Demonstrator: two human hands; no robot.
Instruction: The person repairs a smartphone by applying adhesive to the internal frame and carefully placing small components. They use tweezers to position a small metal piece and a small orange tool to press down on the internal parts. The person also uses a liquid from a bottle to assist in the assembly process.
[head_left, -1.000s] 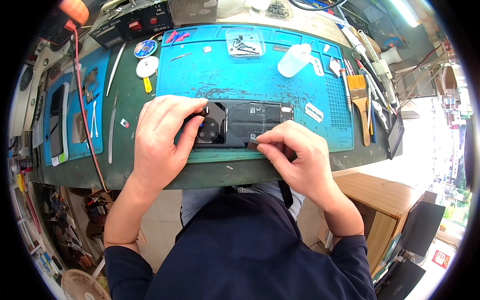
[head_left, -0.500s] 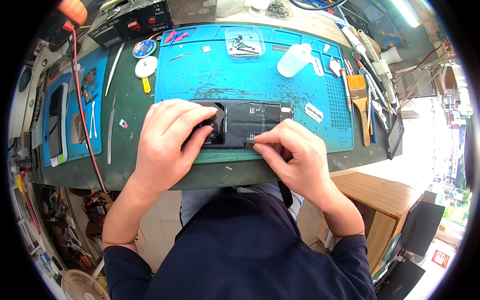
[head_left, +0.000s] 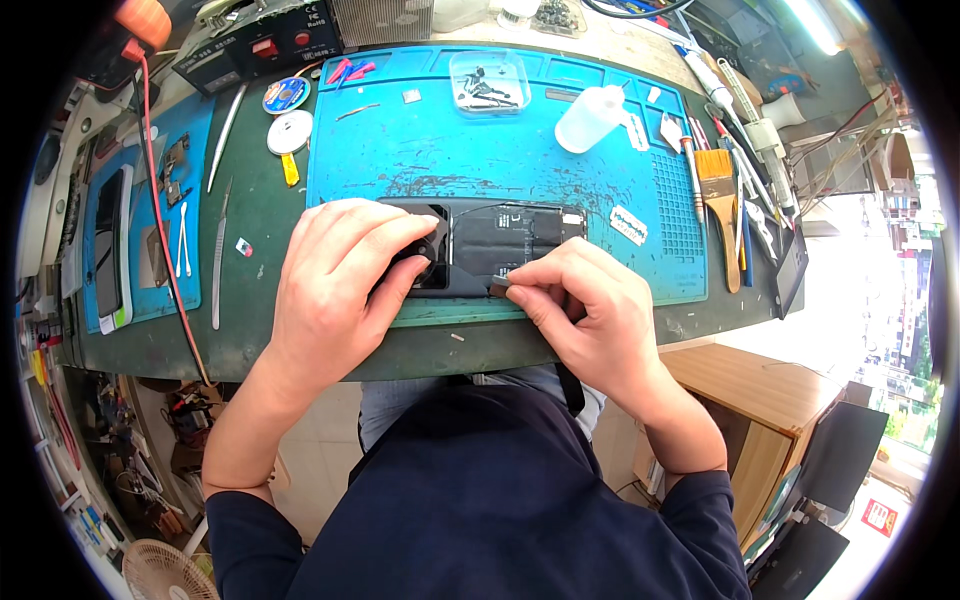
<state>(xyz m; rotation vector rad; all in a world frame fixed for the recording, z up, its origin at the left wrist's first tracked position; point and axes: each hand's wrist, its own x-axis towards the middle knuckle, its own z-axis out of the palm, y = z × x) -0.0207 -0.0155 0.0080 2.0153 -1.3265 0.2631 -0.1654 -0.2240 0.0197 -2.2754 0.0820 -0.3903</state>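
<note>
An opened phone [head_left: 490, 242] lies sideways on the blue work mat [head_left: 440, 150], its black inner parts bared and a glossy dark panel at its left end. Over that left end, my left hand [head_left: 340, 270] is curled, thumb and fingers closing at the dark panel; the palm hides the phone's corner. At the phone's near edge my right hand [head_left: 595, 305] pinches a small flat dark-brown piece [head_left: 499, 288] between thumb and forefinger. That piece touches the edge; most of it is covered by my fingertips.
A razor blade [head_left: 628, 226] lies right of the phone. Behind stand a clear box of small dark parts [head_left: 490, 85] and a white squeeze bottle [head_left: 590, 120]. A brush [head_left: 718, 200] and tools line the right; a red cable [head_left: 152, 190], tweezers [head_left: 221, 260] and another phone [head_left: 110, 245] are left.
My left fingers have shifted slightly at the dark panel, and the round black shape between them shows less. My right hand keeps its pinch in nearly the same place.
</note>
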